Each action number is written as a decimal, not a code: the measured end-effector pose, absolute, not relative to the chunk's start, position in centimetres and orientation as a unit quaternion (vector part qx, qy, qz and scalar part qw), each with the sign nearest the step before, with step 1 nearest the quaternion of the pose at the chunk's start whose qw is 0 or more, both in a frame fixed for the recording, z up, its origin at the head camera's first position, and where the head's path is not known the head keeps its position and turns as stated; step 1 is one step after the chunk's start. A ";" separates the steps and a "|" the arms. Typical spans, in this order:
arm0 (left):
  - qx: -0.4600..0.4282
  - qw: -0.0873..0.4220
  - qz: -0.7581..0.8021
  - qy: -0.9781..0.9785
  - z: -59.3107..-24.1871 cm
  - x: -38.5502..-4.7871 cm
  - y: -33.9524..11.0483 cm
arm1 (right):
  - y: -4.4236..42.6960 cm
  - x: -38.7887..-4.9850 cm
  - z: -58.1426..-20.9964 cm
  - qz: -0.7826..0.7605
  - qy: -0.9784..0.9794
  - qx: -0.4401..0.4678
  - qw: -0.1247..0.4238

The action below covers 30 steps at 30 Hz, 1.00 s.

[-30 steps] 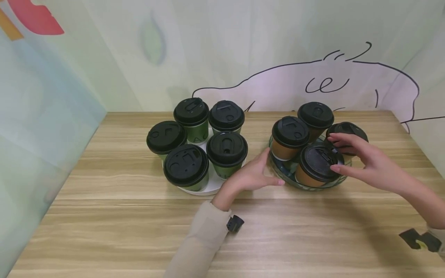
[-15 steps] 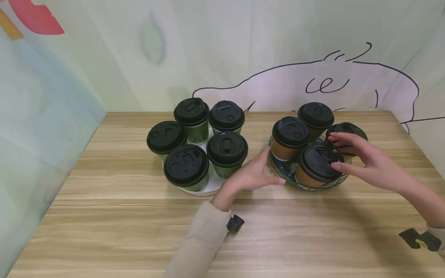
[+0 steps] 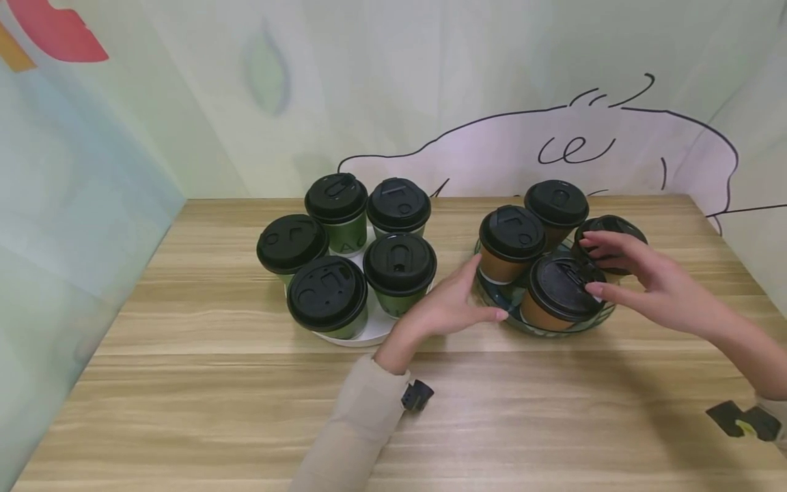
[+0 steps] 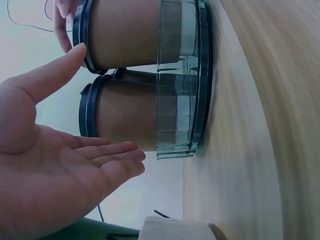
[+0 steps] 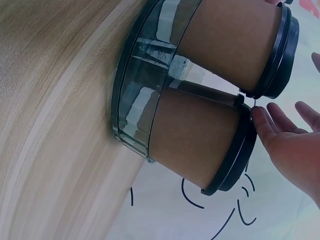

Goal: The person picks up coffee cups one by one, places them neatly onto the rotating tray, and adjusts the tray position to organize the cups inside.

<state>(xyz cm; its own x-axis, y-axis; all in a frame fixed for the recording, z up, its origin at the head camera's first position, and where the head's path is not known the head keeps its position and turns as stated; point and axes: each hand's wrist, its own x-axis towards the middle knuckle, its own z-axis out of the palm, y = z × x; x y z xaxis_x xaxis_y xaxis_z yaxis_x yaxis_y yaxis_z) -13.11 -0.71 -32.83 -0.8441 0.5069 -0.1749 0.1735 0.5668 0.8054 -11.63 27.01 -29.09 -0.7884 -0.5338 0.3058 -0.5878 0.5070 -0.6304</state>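
Several brown paper cups with black lids stand in a round clear glass dish (image 3: 556, 333) at the right of the table. My left hand (image 3: 451, 304) is at the dish's left side, thumb and fingers spread apart. In the left wrist view its fingertips (image 4: 137, 155) lie close to a brown cup (image 4: 125, 110); contact is unclear. My right hand (image 3: 660, 290) hovers at the lids, its thumb by the front brown cup (image 3: 544, 316) and its fingers over the right brown cup (image 3: 621, 227). In the right wrist view, fingertips (image 5: 260, 117) meet or nearly meet a lid (image 5: 235, 155).
Left of the dish, several green cups (image 3: 399, 273) with black lids stand on a white round plate (image 3: 363, 342). My left forearm passes in front of that plate. A printed wall sheet (image 3: 393, 89) rises behind the wooden table (image 3: 203, 410).
Both hands keep nearly the same place and pose. The head view has shifted very slightly; the cups and the dish stay where they were.
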 end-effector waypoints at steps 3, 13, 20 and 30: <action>0.200 0.198 0.417 0.864 -32.5 -13.0 -0.8 | 27.0 -11.6 -29.0 0.376 -0.870 0.317 0.032; 0.217 0.189 0.394 0.873 -30.7 -12.1 -1.2 | 27.2 -11.7 -28.7 0.366 -0.877 0.309 0.040; 0.234 0.172 0.368 0.884 -28.8 -11.4 -1.8 | 27.6 -11.9 -28.4 0.378 -0.872 0.309 0.037; 0.254 0.130 0.332 0.899 -25.8 -10.3 -4.2 | 28.3 -12.4 -28.2 0.392 -0.867 0.303 0.040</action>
<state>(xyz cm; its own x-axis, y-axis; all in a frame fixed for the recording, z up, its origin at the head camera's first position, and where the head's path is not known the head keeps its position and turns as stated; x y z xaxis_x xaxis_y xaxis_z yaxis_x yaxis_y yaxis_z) -10.26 -4.15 -25.75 -0.8367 0.5438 -0.0650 0.3706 0.6495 0.6639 -12.39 28.31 -28.19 -0.8128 -0.4946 0.3077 -0.5578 0.5083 -0.6561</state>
